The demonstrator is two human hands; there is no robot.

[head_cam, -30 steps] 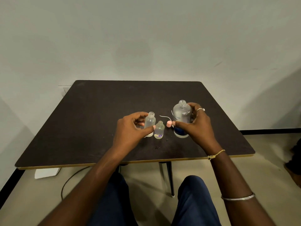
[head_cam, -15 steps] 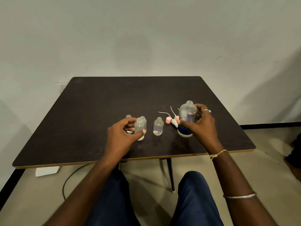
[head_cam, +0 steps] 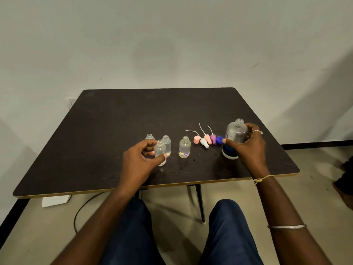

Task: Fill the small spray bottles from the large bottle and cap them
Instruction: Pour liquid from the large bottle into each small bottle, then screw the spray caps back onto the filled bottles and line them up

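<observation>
Plain pale walls close in behind a dark square table [head_cam: 114,131] with a light edge strip, standing on a beige floor where a black cable [head_cam: 80,213] loops beneath it. On that top, the left hand [head_cam: 139,161] is closed on a small clear spray bottle [head_cam: 160,152], thumb in front and fingers behind; it stands upright, open neck up, its base on the table. Just beyond the fingers stand two more uncapped small bottles, one at the hand's far side [head_cam: 149,137] and one [head_cam: 166,145] touching or nearly touching the held one. Off to the thumb side, apart, stands a fourth small bottle with a purple flower print [head_cam: 184,149], also upright and open. Between the two hands lies a row of spray caps on their sides: pink [head_cam: 196,139], white [head_cam: 204,143], another pink [head_cam: 207,139], purple [head_cam: 213,139] and blue [head_cam: 219,140], thin dip tubes trailing away from the person. The right hand [head_cam: 248,148] grips the large clear bottle [head_cam: 236,133], uncapped, upright, blue label low on its body, the blue cap just beside its thumb. A ring, a thread band and a metal bangle [head_cam: 286,226] sit on that arm.
</observation>
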